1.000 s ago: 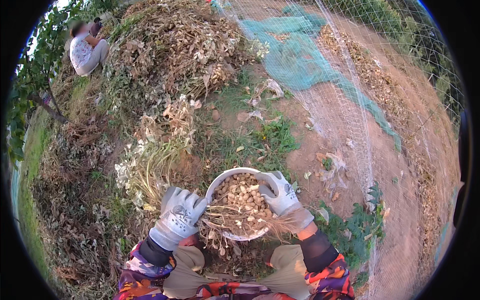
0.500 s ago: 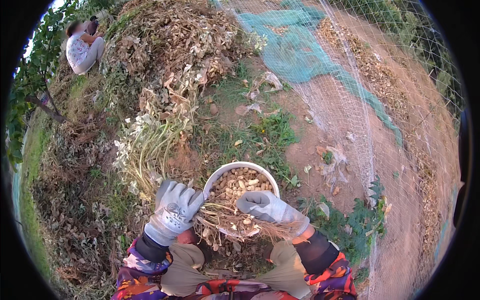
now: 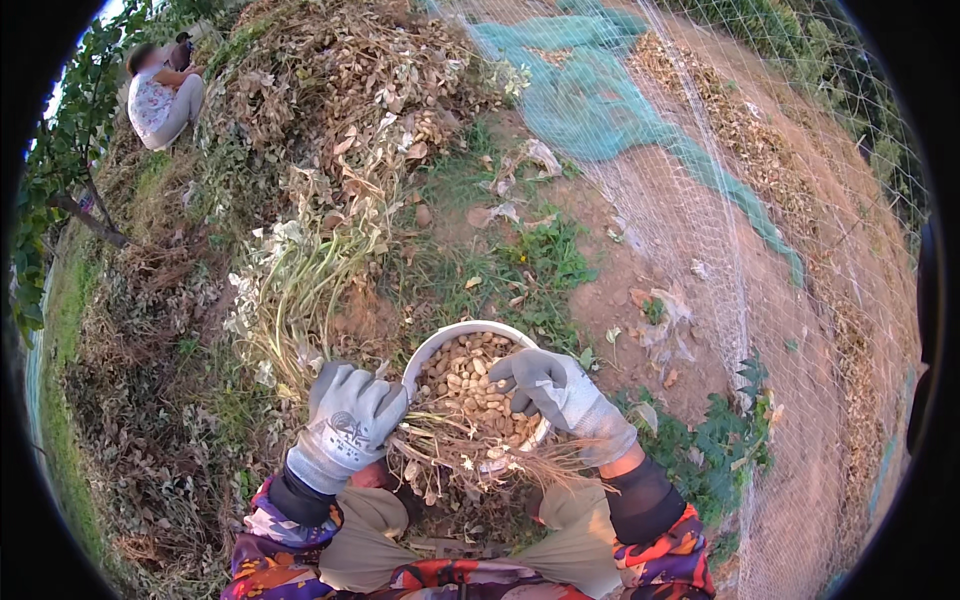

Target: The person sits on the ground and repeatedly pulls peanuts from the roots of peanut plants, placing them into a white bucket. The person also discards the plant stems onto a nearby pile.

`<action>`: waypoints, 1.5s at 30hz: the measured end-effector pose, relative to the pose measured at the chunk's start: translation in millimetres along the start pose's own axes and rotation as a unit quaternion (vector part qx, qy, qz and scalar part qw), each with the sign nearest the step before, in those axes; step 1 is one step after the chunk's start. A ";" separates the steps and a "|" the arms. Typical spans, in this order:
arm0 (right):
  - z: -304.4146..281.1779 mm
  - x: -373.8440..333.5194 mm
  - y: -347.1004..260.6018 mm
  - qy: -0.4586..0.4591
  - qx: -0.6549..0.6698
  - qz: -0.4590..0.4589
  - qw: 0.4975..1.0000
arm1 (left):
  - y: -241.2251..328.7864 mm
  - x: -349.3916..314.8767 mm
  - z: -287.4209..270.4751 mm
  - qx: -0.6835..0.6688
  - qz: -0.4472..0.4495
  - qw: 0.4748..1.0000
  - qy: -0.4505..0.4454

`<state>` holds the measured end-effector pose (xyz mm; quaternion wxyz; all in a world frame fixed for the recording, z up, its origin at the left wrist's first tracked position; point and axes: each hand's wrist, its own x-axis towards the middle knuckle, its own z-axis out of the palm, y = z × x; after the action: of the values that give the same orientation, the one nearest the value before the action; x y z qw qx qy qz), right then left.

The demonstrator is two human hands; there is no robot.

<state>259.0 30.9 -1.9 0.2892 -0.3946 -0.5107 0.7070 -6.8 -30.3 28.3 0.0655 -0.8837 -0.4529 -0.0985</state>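
A white bucket (image 3: 412, 368) filled with peanuts (image 3: 465, 368) stands between my knees. My left hand (image 3: 352, 420), in a grey glove, is closed around the stems of a pulled peanut plant (image 3: 440, 432) at the bucket's left side. The plant's roots and attached pods lie across the near part of the bucket, fanning to the right. Above the right part of the bucket is my right hand (image 3: 565, 400), also gloved, with its fingers bent and apart over the loose peanuts. I see nothing held in it, though its palm is hidden.
Pale stems with dry leaves (image 3: 315, 270) lie beyond my left hand, joining a big heap of peanut plants (image 3: 330, 90). White netting (image 3: 700, 250) and green mesh (image 3: 590, 110) spread on the right. A person (image 3: 163, 100) crouches far left, near a tree (image 3: 90, 215).
My right hand has lifted off the plant's roots and moved up and right over the bucket, its fingers loosening. More peanuts show now. My left hand keeps its hold on the stems.
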 end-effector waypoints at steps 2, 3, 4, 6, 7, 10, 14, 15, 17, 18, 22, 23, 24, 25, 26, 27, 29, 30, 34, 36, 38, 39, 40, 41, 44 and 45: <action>-3.1 1.0 12.6 -0.070 -0.018 -0.037 0.997 | 1.4 0.5 0.6 -0.005 0.006 1.000 -0.004; -0.1 3.6 5.7 -0.066 -0.107 -0.006 0.992 | 1.1 -0.8 1.1 -0.004 0.006 1.000 -0.006; 5.8 1.3 2.8 -0.045 -0.089 -0.016 0.995 | 0.7 -2.1 2.1 -0.002 0.007 1.000 -0.007; 15.5 -0.4 -2.2 -0.001 -0.057 -0.040 0.998 | 0.8 -3.3 3.1 -0.005 0.010 1.000 -0.011; 18.2 1.9 4.2 0.029 0.017 -0.048 0.998 | 1.6 -3.6 3.6 -0.008 0.013 1.000 -0.014; 32.5 -6.8 -12.0 0.127 0.119 -0.009 0.985 | 8.0 -6.0 2.0 0.000 0.038 0.999 0.010; 41.1 -3.3 -5.4 0.156 0.191 -0.076 0.966 | 13.5 -2.6 -4.5 -0.007 0.042 0.999 0.030; 43.9 -0.7 -7.1 0.171 0.212 -0.056 0.961 | 12.7 -2.7 -4.1 0.005 0.047 0.998 0.043; 39.9 0.2 -5.1 0.164 0.107 -0.058 0.979 | 14.5 -2.9 -7.0 0.001 0.047 0.998 0.039; 35.3 0.9 -3.4 0.160 0.053 -0.060 0.984 | 15.6 -2.6 -7.3 0.000 0.048 0.998 0.039; 17.4 6.8 2.9 -0.034 0.111 -0.062 0.991 | 6.5 -24.8 -3.8 0.018 0.043 0.998 0.053; 16.8 4.1 4.6 -0.082 0.121 -0.062 0.987 | 5.2 -27.7 -2.9 0.016 0.037 0.997 0.060; 18.9 2.3 7.7 -0.132 0.135 -0.060 0.980 | 4.6 -31.4 -2.9 0.015 0.028 0.997 0.065; 21.9 1.2 10.5 -0.165 0.129 -0.061 0.976 | 4.6 -32.8 -3.3 0.018 0.026 0.997 0.067; 25.4 0.0 13.3 -0.198 0.123 -0.062 0.970 | 4.8 -33.3 -3.9 0.021 0.025 0.997 0.070; 29.8 -0.4 15.5 -0.231 0.118 -0.062 0.964 | 4.6 -35.0 -5.1 0.025 0.022 0.997 0.071; 38.8 -1.8 15.0 -0.248 0.097 -0.074 0.961 | 3.1 -39.8 -1.8 0.032 0.018 0.996 0.086; 41.2 -2.6 8.2 -0.232 0.088 -0.029 0.968 | 0.8 -39.8 -1.5 0.041 0.015 0.994 0.099; 39.6 -7.1 -4.9 -0.175 0.084 0.056 0.979 | 3.6 -37.5 -10.8 0.034 -0.003 0.994 0.101; 30.9 -6.6 -5.6 -0.172 0.111 0.030 0.978 | 0.2 -39.9 -7.1 0.030 0.003 0.996 0.085; 32.0 -7.7 -13.7 -0.161 0.105 0.040 0.981 | -0.5 -43.7 -6.1 0.025 0.002 0.997 0.070; 36.6 -12.0 -27.6 -0.147 0.093 0.071 0.982 | -1.1 -43.4 -6.6 0.023 0.001 0.997 0.067; 39.8 -14.3 -34.4 -0.131 0.082 0.102 0.983 | -1.4 -42.7 -7.3 0.022 0.000 0.998 0.064; 41.3 -15.6 -29.6 -0.125 0.096 0.075 0.985 | -0.9 -42.0 -8.7 0.017 -0.007 0.998 0.068; 43.0 -12.8 -26.9 -0.128 0.106 0.113 0.980 | -1.6 -43.0 -7.1 0.014 -0.013 0.998 0.067; 41.6 -12.1 -25.1 -0.121 0.115 0.105 0.980 | -2.0 -42.3 -7.6 0.014 -0.009 0.997 0.069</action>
<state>230.0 8.4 32.1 0.1932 -0.3216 -0.4129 0.8299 -33.4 -64.0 25.9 0.1086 -0.8698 -0.4561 -0.1537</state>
